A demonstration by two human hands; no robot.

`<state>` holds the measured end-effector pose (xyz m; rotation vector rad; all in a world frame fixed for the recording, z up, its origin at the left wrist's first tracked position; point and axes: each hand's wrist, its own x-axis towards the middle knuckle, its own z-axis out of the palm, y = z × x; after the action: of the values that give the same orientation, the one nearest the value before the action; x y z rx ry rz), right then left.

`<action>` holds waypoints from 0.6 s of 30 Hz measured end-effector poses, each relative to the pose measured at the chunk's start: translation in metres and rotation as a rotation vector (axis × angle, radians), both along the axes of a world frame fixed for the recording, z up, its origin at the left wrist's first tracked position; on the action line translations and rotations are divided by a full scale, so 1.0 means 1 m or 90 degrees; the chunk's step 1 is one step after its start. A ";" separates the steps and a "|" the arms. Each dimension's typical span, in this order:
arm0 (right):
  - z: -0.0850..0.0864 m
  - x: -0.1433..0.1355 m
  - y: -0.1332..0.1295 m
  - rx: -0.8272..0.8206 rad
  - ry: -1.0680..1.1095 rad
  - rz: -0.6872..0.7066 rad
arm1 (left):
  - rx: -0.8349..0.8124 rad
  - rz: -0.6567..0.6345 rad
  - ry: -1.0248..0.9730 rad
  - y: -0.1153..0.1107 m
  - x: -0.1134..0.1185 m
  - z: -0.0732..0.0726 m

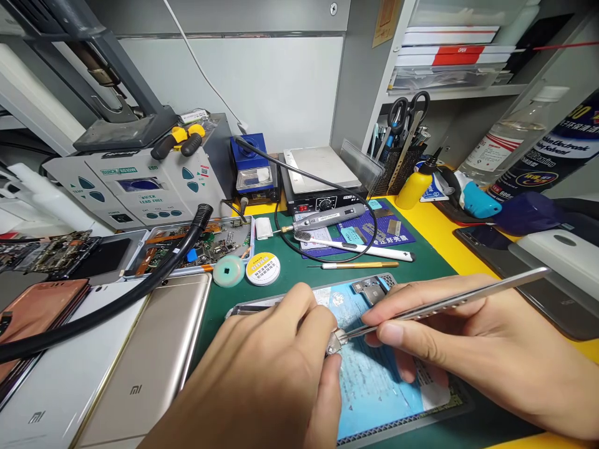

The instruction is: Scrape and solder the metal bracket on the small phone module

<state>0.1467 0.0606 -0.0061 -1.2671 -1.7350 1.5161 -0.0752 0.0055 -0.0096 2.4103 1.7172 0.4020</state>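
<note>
Left hand (276,355) in front, pinching a small metal part (334,343) — tweezers (458,300) at it from the right hand (472,340).
The left wrist runs off the bottom edge; its fingers cover much of the part, which sits between thumb and forefinger above the blue sheet (367,399), its full shape hard to make out. The right hand, wrist cut off at the right edge, grips the tweezers firmly between thumb and fingers; their tips stand close together — whether they clasp the part, I cannot tell.

Silvery tweezers (461,300) slant down to a small metal part (334,343).
</note>
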 end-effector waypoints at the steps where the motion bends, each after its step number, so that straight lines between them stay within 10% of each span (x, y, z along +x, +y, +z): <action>1: 0.000 0.000 -0.001 -0.008 -0.008 -0.003 | 0.002 0.001 -0.001 0.000 0.000 0.000; 18: -0.006 -0.006 -0.008 -0.074 0.037 -0.047 | 0.061 0.005 -0.016 -0.002 0.005 -0.006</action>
<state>0.1409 0.0521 -0.0116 -1.3164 -1.5667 1.6144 -0.0698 0.0037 -0.0157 2.4541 1.7351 0.5240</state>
